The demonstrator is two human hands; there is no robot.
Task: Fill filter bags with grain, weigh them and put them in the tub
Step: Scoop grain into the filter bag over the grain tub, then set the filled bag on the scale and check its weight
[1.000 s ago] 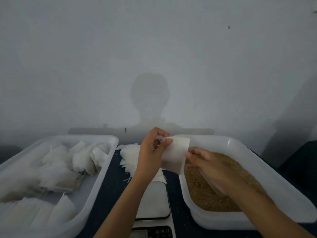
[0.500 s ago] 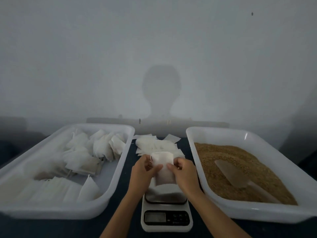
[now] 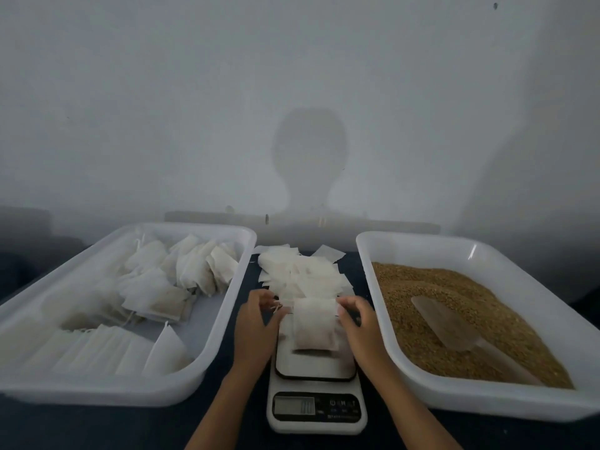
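Note:
A white filter bag [image 3: 313, 326] with grain in it stands on the plate of a small white scale [image 3: 316, 407] in the middle of the table. My left hand [image 3: 256, 326] pinches the bag's string at its upper left. At the upper right edge my right hand [image 3: 360, 326] pinches the bag with curled fingers. The white tub [image 3: 487, 404] on the right holds brown grain [image 3: 454, 287], and a clear scoop [image 3: 444, 323] lies in it. Several filled bags [image 3: 168, 280] lie in the left tub [image 3: 97, 391].
A loose pile of empty filter bags [image 3: 302, 271] lies on the dark table behind the scale, between the two tubs. A pale wall rises close behind the table. The scale's display faces me at the front edge.
The bag came from the grain tub to the scale and now rests on its plate. My right hand left the scoop in the grain. Both hands have spread to the bag's top corners.

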